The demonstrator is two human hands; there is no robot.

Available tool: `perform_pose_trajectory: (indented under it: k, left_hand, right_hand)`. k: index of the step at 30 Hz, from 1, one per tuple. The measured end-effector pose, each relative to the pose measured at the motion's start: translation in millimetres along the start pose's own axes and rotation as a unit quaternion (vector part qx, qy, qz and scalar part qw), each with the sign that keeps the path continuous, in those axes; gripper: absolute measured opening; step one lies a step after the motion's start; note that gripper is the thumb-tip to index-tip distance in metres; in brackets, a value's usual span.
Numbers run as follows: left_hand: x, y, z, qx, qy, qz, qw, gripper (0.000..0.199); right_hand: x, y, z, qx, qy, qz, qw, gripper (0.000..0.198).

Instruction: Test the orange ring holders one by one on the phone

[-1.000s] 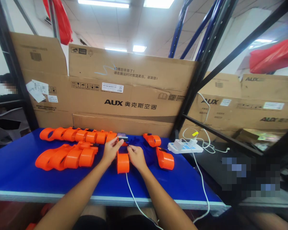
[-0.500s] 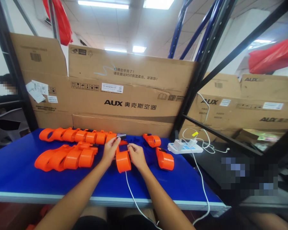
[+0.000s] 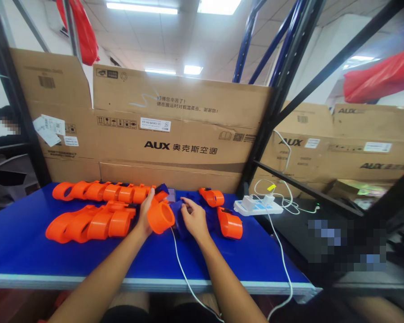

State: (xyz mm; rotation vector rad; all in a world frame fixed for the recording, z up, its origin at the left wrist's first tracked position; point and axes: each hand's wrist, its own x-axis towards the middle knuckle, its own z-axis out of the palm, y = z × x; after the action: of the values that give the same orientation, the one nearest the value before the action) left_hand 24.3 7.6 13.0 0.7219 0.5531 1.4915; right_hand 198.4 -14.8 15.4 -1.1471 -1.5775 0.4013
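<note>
Head view took in a wall of brown cardboard cartons (image 3: 175,130) across the middle of the frame, flat and matte, printed with black lettering. Below them a smooth blue table (image 3: 27,251) with a pale front edge filled the lower half. Black and blue steel rack posts (image 3: 276,85) slanted up at the right.

Two rows of glossy orange plastic cuffs (image 3: 97,206), rounded and ring-like, lay on the table left of centre. Two more orange cuffs (image 3: 229,222) sat right of centre. A white power strip (image 3: 257,207) rested at the table's right end, with thin white cords running off it.

Near the centre, the left hand (image 3: 144,215) was closed around an orange cuff (image 3: 160,216), fingers over its top and thumb behind. That cuff was a short open tube raised just off the table, its long axis tilted, the round mouth facing down and toward the camera. Just beside it the right hand (image 3: 193,217) pinched a soft dark blue cloth piece (image 3: 178,215) between thumb and fingers. A white cable (image 3: 180,264) trailed from there to the lower edge.
</note>
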Motion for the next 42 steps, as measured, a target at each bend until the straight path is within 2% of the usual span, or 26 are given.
perform_pose_trajectory:
  k: [3, 7, 11, 15, 20, 25, 32, 37, 42]
  left_hand:
    - [-1, 2, 3, -0.037, 0.026, -0.028, 0.999, 0.046]
    - [-5, 5, 11, -0.045, 0.035, -0.039, 0.998, 0.041]
    - [-9, 8, 13, -0.043, 0.015, -0.077, 0.996, 0.044]
    - [-8, 8, 13, -0.027, 0.029, -0.059, 0.997, 0.044]
    - [-4, 2, 10, -0.026, 0.021, -0.065, 0.997, 0.042]
    - [-1, 0, 8, -0.031, 0.023, -0.068, 0.997, 0.041]
    - [0, 0, 8, -0.056, 0.041, -0.08, 0.994, 0.04]
    - [4, -6, 3, -0.025, 0.048, -0.057, 0.997, 0.043]
    - [5, -10, 1, 0.02, 0.039, -0.012, 0.999, 0.042]
  right_hand:
    - [4, -2, -16, -0.164, 0.082, -0.028, 0.983, 0.046]
    - [10, 2, -29, -0.292, 0.106, -0.03, 0.95, 0.047]
    - [18, 8, -32, -0.377, 0.079, 0.019, 0.923, 0.044]
    - [22, 12, -31, -0.453, 0.026, 0.075, 0.888, 0.04]
    - [23, 12, -31, -0.503, 0.0, 0.066, 0.862, 0.037]
    - [16, 4, -33, -0.488, 0.027, 0.028, 0.872, 0.041]
    - [7, -2, -28, -0.477, -0.021, 0.051, 0.877, 0.06]
    - [8, -2, -30, -0.466, -0.033, 0.047, 0.883, 0.057]
    - [7, 0, -29, -0.445, -0.017, 0.031, 0.895, 0.054]
